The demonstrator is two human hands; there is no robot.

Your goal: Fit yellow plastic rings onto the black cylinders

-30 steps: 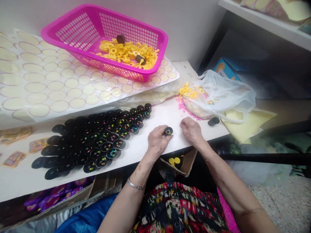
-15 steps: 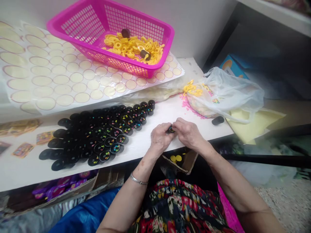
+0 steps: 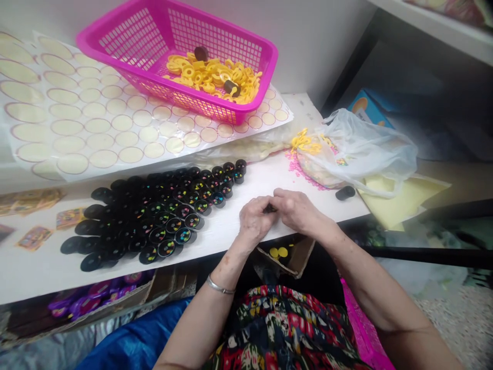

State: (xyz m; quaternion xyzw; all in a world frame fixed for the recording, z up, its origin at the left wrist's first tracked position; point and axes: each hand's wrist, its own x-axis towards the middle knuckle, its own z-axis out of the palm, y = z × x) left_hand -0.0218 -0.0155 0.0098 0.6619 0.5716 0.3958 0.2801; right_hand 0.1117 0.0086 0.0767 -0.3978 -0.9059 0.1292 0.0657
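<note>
Black cup (image 3: 270, 208) | held in left hand (image 3: 254, 220) | right hand (image 3: 296, 209) partly over it

Basket (image 3: 173, 90): way at the back, sitting on the sheets (image 3: 115, 123)
Cups (image 3: 169, 205): bunched up on the surface (image 3: 227, 221), left of the left hand (image 3: 256, 221)
Bag (image 3: 377, 149): behind the right hand (image 3: 298, 210), off right

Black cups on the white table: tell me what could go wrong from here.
The left hand is near the tightly packed black cups; a sideways bump might topple some and spill their coloured bits. The lone cup near the table's front edge could get knocked off.
</note>
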